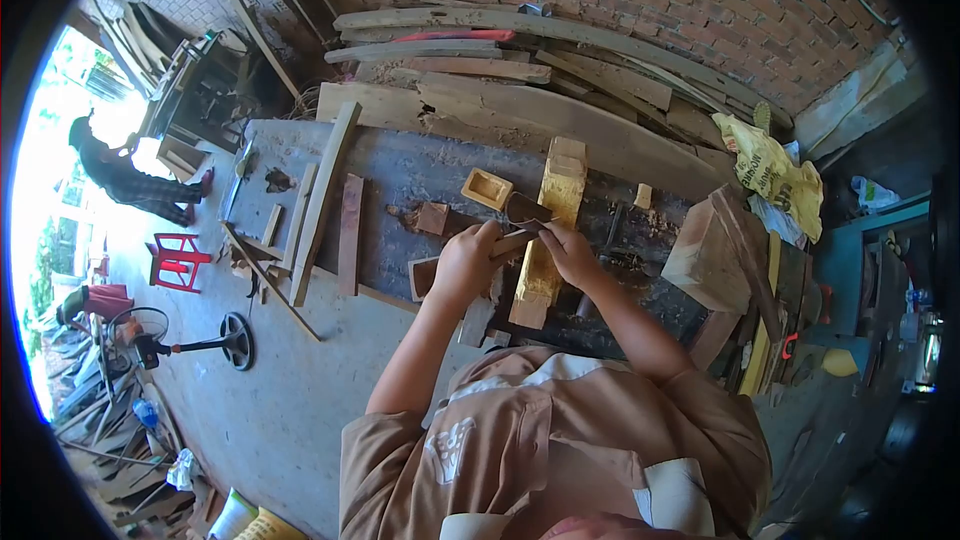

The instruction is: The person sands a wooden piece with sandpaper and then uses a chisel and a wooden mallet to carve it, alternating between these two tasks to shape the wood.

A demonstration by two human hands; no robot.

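My left hand (468, 258) is closed around a small wooden piece (511, 244) whose end points right. My right hand (568, 254) pinches at the lower edge of a dark brown flat piece (524, 208), which touches or lies close to the wooden piece; my fingers partly hide where they meet. Both hands are over the workbench (400, 155), beside a thick, brightly lit wooden beam (549, 230). Just beyond them sits a small hollowed wooden box (487, 189). A wooden block (432, 218) lies to the left, and a dark metal bar tool (614, 228) to the right.
Long planks (325, 205) lie on the bench's left part. A large wooden block (705, 258) stands at the right, near a yellow sack (765, 170). Boards (470, 65) are stacked along the brick wall. Left are a red stool (178, 262), a fan (238, 340) and another person (130, 165).
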